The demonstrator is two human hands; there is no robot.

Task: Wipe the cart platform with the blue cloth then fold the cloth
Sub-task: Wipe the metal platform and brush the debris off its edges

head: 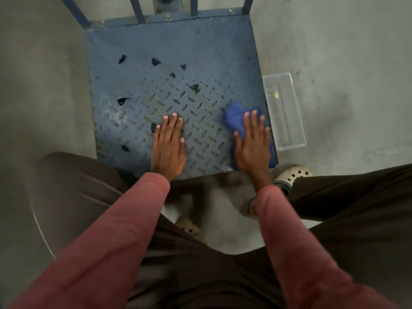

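One cart platform [169, 52], blue and stamped with a diamond tread, fills the middle of the head view, and everything else is placed from it. Two hands lie on its near half. The right hand [253, 146] rests flat at the platform's near right corner, with its fingers straight and slightly spread. It presses down on the single blue cloth [234, 119], which is bunched under the palm and sticks out past the fingertips and the thumb side. The left hand [169, 146] lies flat on the bare plate near the middle of the near edge. Its fingers are straight and close together and hold nothing.

Eight dark ragged patches [122, 101] can be counted across the platform's left and centre; whether they are holes or debris cannot be told. Four blue bars [137, 10] rise from the far edge, and three bolts [168, 17] sit along that edge.

One clear plastic tray [287, 112] lies on the grey floor [345, 63], just beside the platform's right edge. Two pale clogs show below the near edge, one [292, 175] by the right corner and one [189, 228] nearer the camera. Two red sleeves [124, 219] reach toward the platform.
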